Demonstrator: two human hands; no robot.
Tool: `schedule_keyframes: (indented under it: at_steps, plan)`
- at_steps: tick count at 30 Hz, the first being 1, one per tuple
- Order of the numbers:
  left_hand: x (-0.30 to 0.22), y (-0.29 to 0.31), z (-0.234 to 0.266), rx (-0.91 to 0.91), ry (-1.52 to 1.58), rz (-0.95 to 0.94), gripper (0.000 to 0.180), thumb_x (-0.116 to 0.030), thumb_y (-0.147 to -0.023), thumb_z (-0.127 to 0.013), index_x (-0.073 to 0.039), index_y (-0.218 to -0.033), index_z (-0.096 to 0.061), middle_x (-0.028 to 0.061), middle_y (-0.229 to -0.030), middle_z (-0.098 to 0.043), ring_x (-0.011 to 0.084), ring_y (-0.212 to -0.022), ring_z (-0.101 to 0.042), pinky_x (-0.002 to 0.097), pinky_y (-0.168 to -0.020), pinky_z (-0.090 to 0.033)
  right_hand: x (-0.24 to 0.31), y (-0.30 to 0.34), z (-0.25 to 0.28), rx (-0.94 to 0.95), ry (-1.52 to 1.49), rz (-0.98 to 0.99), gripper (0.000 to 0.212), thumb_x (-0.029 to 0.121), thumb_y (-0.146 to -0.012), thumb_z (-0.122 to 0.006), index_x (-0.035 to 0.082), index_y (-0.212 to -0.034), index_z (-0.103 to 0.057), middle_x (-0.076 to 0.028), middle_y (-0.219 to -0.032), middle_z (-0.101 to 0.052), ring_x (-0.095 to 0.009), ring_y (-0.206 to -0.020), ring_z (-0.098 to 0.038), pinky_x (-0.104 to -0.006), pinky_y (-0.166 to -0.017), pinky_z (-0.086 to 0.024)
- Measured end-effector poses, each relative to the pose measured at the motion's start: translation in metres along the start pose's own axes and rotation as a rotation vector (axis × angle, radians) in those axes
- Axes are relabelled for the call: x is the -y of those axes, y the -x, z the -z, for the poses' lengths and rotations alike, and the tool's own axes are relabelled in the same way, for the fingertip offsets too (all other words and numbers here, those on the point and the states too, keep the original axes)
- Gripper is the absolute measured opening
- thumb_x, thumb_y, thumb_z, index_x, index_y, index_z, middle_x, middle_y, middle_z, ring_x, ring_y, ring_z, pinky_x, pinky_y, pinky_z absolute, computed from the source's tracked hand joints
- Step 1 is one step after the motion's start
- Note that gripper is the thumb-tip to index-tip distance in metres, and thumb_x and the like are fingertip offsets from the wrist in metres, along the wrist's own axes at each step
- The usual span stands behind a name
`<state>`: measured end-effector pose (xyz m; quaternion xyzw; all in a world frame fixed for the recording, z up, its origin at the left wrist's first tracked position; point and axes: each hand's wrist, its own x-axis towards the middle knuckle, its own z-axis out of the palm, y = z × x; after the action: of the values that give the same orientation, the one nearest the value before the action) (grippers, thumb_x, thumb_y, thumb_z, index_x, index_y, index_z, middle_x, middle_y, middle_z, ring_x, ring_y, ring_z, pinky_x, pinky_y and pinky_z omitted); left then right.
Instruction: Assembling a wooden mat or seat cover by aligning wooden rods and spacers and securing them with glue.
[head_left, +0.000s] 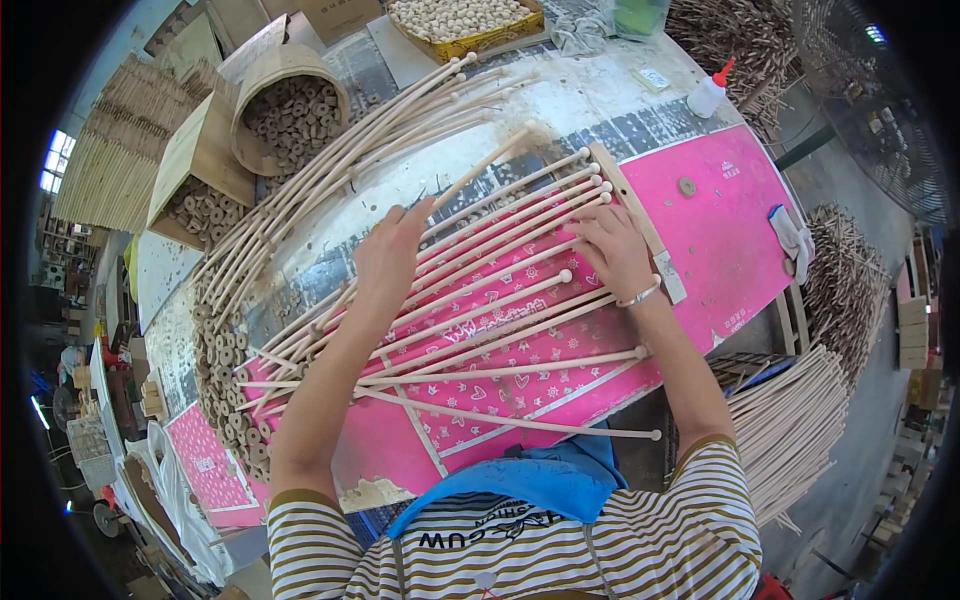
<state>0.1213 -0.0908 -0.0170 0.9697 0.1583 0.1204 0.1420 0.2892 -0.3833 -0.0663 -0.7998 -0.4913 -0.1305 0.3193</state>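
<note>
My left hand (390,258) is closed on a pale wooden stick (482,168) that slants up and away, its far end blurred. Below it, several thin wooden rods with round ball ends (505,238) lie side by side across a pink printed sheet (540,385). My right hand (612,250) curls its fingers over one of these rods near its ball end, partly hiding it. Just beyond that hand, a wooden stop bar (630,205) stands by the ball ends. Two loose rods (510,423) cross nearer to me.
Wooden rings (225,370) are heaped at the left, more in a round tub (290,115) and a box (200,200). Another rod bundle (350,145) lies behind. A yellow tray of wooden balls (465,25) and a glue bottle (706,97) stand farther back. Rod stacks (790,425) are at right.
</note>
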Motion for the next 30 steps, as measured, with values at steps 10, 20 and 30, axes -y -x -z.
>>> schedule_keyframes:
  at_steps: [10,20,30]
  plan:
    - [-0.009,-0.057,-0.074,0.026,-0.321,-0.076,0.053,-0.004,-0.089,-0.060,-0.025,-0.138,-0.062,0.0101,-0.101,-0.063,0.0291,-0.093,-0.069,0.0422,-0.074,-0.057,0.045,0.018,-0.029,0.290,-0.131,0.110,0.010,0.017,-0.083,-0.072,0.014,-0.093,-0.071,-0.001,-0.098,-0.062,-0.023,-0.101,-0.060,-0.0381,-0.092,-0.047]
    - [-0.013,-0.063,-0.076,0.088,-0.110,-0.202,0.052,-0.003,-0.091,-0.055,-0.029,-0.134,-0.067,0.0116,-0.100,-0.062,0.0312,-0.094,-0.067,0.0427,-0.082,-0.056,-0.027,0.017,0.021,0.157,0.134,-0.073,0.008,0.013,-0.083,-0.072,0.015,-0.091,-0.071,-0.002,-0.095,-0.063,-0.025,-0.099,-0.059,-0.0409,-0.086,-0.045]
    - [-0.011,-0.050,-0.093,-0.137,-0.104,-0.171,0.061,-0.004,-0.087,-0.061,-0.024,-0.145,-0.056,0.0074,-0.104,-0.061,0.0272,-0.105,-0.064,0.0414,-0.093,-0.049,0.009,-0.068,-0.033,0.070,-0.114,0.020,0.040,0.010,-0.088,-0.070,0.010,-0.128,-0.067,-0.011,-0.124,-0.068,-0.032,-0.117,-0.061,-0.0444,-0.100,-0.046]
